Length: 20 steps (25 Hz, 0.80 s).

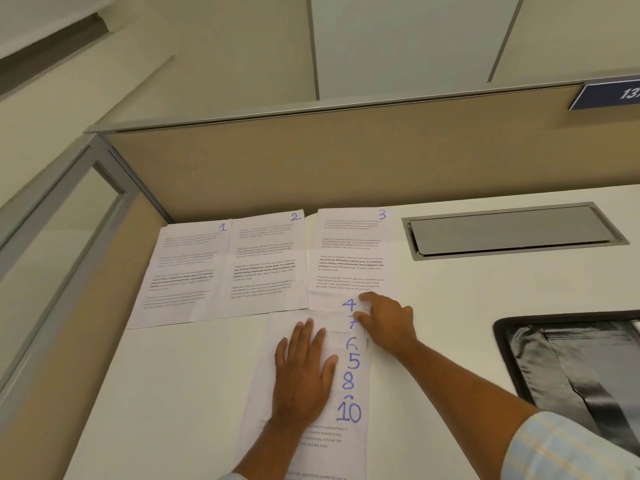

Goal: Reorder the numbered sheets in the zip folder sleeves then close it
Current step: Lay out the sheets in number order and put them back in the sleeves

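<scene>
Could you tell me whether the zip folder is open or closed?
Open: the zip folder lies flat, its shiny sleeves exposed.

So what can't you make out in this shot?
Head view:
Sheet 9: number nearly covered by sheet 10.
Zip folder: cut off by the right edge.
Sheet 1 print: blurred.
Right hand: pinching or just touching sheet 4, unclear.

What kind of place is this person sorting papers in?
Most likely an office cubicle: a fabric partition panel walls off a white desk with a metal cable hatch set in it, and a numbered blue sign sits on the partition.
</scene>
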Tool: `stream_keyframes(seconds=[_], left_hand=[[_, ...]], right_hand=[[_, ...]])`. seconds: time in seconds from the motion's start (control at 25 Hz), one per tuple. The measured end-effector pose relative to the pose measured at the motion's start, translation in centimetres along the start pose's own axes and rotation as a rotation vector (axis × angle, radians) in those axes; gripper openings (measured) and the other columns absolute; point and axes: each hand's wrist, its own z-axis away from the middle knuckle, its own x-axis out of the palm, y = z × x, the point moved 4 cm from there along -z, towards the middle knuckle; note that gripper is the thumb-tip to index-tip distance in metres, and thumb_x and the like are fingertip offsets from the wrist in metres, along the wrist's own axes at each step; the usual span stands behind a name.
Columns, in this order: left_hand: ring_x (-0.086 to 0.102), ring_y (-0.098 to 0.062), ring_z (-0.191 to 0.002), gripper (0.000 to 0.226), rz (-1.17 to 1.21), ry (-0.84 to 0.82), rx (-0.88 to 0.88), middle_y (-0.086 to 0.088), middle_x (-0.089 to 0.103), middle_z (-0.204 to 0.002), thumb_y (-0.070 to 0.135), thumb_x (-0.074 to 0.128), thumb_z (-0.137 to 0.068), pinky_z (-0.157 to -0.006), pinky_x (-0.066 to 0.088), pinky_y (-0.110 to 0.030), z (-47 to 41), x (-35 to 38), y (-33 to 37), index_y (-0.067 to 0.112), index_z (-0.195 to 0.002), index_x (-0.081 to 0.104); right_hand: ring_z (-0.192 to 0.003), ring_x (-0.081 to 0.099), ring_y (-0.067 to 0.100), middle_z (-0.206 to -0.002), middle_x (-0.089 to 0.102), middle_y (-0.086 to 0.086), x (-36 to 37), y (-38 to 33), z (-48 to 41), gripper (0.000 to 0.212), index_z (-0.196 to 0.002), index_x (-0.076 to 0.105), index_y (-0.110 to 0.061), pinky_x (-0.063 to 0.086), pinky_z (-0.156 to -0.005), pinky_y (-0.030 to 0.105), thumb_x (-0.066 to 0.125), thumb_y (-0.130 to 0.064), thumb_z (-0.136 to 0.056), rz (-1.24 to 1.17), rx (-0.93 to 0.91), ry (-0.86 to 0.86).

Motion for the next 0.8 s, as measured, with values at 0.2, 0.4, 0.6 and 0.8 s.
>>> stream_keyframes(seconds=[0.2, 0.4, 0.6, 0.8], left_hand=[[0.032, -0.023, -0.155, 0.057, 0.002, -0.004, -0.002, -0.003, 0.037, -0.166, 0.055, 0.037, -0.105, -0.121, 0.031, -0.054, -0.1, -0.1, 0.1, 0.024, -0.151, 0.050], [0.033, -0.024, -0.154, 0.060, 0.024, -0.022, -0.004, -0.003, 0.036, -0.166, 0.058, 0.038, -0.105, -0.123, 0.030, -0.051, -0.2, 0.1, -0.1, 0.024, -0.155, 0.044], [0.024, -0.019, -0.158, 0.064, 0.018, -0.033, 0.029, 0.000, 0.028, -0.170, 0.059, 0.033, -0.105, -0.127, 0.024, -0.044, 0.2, -0.1, -0.7, 0.024, -0.158, 0.039], [0.014, -0.015, -0.160, 0.067, 0.029, -0.066, 0.052, 0.004, 0.021, -0.172, 0.061, 0.028, -0.104, -0.128, 0.013, -0.039, 0.6, 0.3, -1.1, 0.025, -0.160, 0.035]], right_hand=[[-0.090, 0.062, 0.014, -0.090, 0.067, -0.015, -0.6, -0.9, -0.1, 0.023, -0.087, 0.062, -0.028, 0.039, -0.092, 0.039, 0.072, -0.049, -0.090, -0.231, 0.113, 0.050], [-0.067, 0.057, 0.018, -0.071, 0.063, 0.000, -1.0, -1.8, 0.7, 0.038, -0.068, 0.049, -0.022, 0.056, -0.076, 0.048, 0.077, -0.037, -0.088, -0.491, 0.050, 0.091], [-0.068, 0.061, 0.017, -0.077, 0.064, -0.001, -5.6, -1.7, 2.4, 0.027, -0.083, 0.051, -0.015, 0.049, -0.059, 0.028, 0.065, -0.029, -0.101, -0.499, -0.031, 0.344], [-0.069, 0.066, 0.013, -0.079, 0.066, 0.000, -11.8, 1.2, 4.3, 0.021, -0.093, 0.052, -0.013, 0.051, -0.053, 0.018, 0.063, -0.027, -0.103, -0.605, -0.039, 0.479]])
